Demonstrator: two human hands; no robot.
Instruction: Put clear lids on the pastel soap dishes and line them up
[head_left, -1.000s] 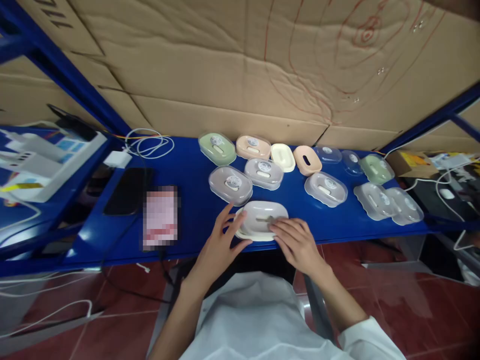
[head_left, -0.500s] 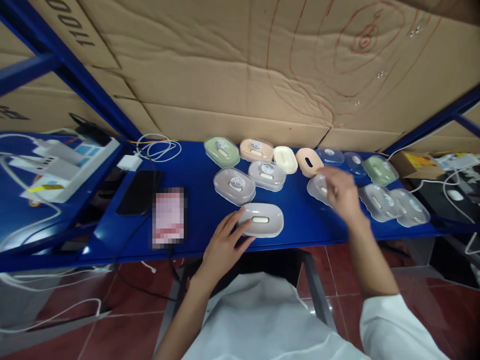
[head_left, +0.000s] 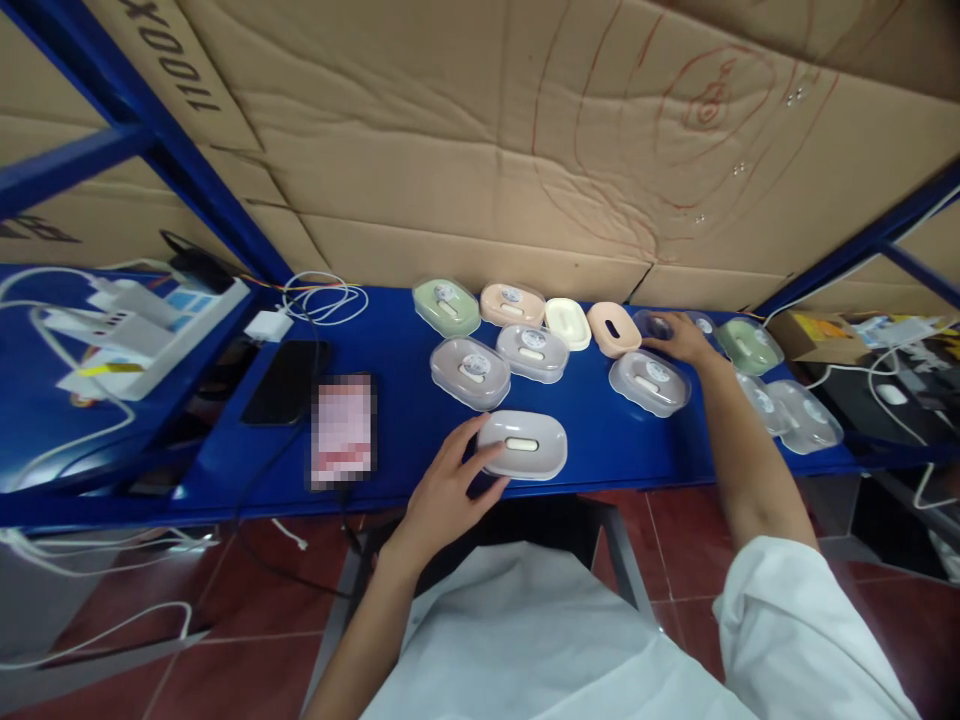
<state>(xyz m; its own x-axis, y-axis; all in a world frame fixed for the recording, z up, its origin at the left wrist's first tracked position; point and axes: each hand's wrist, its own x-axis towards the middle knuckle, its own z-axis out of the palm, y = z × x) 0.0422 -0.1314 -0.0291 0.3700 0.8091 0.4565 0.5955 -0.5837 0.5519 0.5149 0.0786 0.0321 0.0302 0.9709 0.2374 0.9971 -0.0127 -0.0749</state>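
An oval grey soap dish (head_left: 551, 455) with a pale insert in its slot sits uncovered near the table's front edge. My left hand (head_left: 450, 490) holds its left end, thumb at the front side and fingers on the rim and top. Farther right, my right hand (head_left: 682, 340) has its thumb and fingers around a clear lid (head_left: 651, 322) at the back. Left of that lid is a peach soap dish (head_left: 615, 330) with an open dark slot. A lidded grey soap dish (head_left: 649, 384) lies just in front of my right hand.
Lidded green (head_left: 448, 308), peach (head_left: 513, 303) and grey soap dishes (head_left: 470, 373), plus an uncovered cream one (head_left: 568, 324), stand behind my left hand. Clear lids (head_left: 810, 417) lie at right. A phone (head_left: 281, 383), cables (head_left: 322, 298) and a power strip (head_left: 172, 330) are left.
My right hand has moved back from the lidded grey soap dish to the clear lid behind it. My left hand stays on the uncovered grey dish. The view has shifted slightly.
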